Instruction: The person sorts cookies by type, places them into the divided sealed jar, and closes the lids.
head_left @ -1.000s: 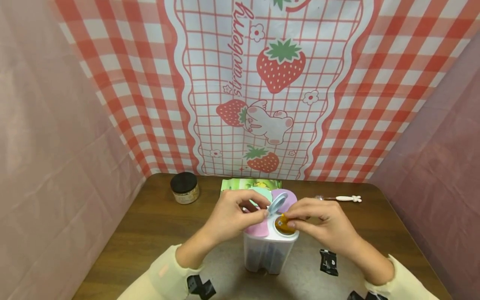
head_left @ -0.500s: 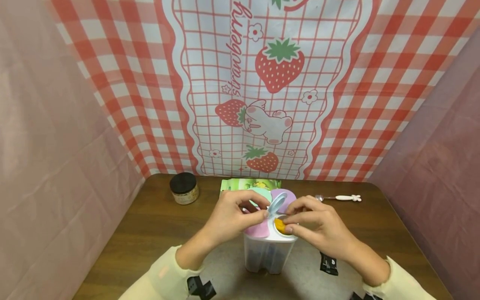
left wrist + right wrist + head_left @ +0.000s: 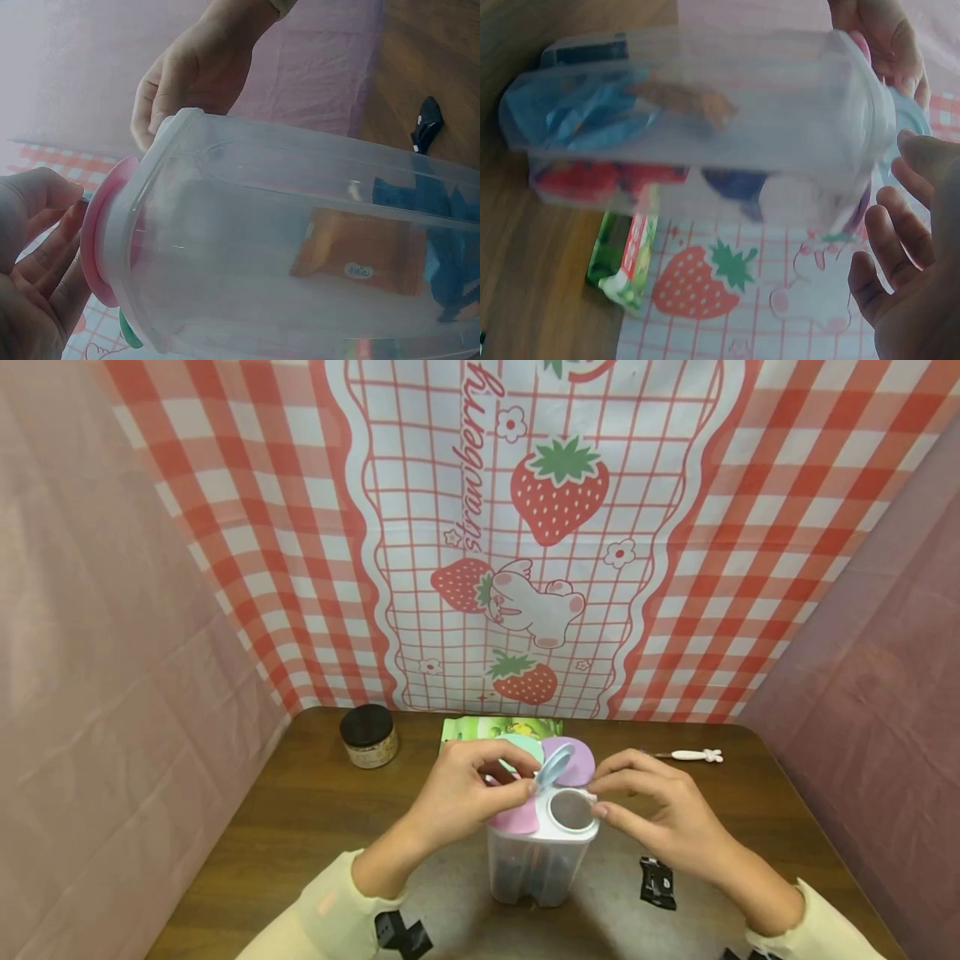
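A clear plastic storage container (image 3: 517, 870) with a white top stands upright at the table's front middle. My left hand (image 3: 459, 797) pinches its raised light blue flip lid (image 3: 557, 766). Below that lid a round opening (image 3: 572, 810) is uncovered. Pink (image 3: 516, 817), mint (image 3: 527, 748) and purple lids (image 3: 573, 762) lie over the other parts of the top. My right hand (image 3: 667, 810) is at the opening's right rim, fingers spread and holding nothing. Through the wall, the left wrist view shows an orange-brown packet (image 3: 364, 251) and blue wrappers (image 3: 442, 251); red packets (image 3: 581, 178) show in the right wrist view.
A black-lidded jar (image 3: 369, 737) stands at the back left. Behind the container lies a green package (image 3: 480, 727). A white-handled utensil (image 3: 697, 757) is at the back right, partly behind my right hand. One black packet (image 3: 657, 883) lies right of the container.
My right hand let the orange-brown packet go into the round opening and drew back to the right with its fingers spread. My left hand stayed on the blue lid.
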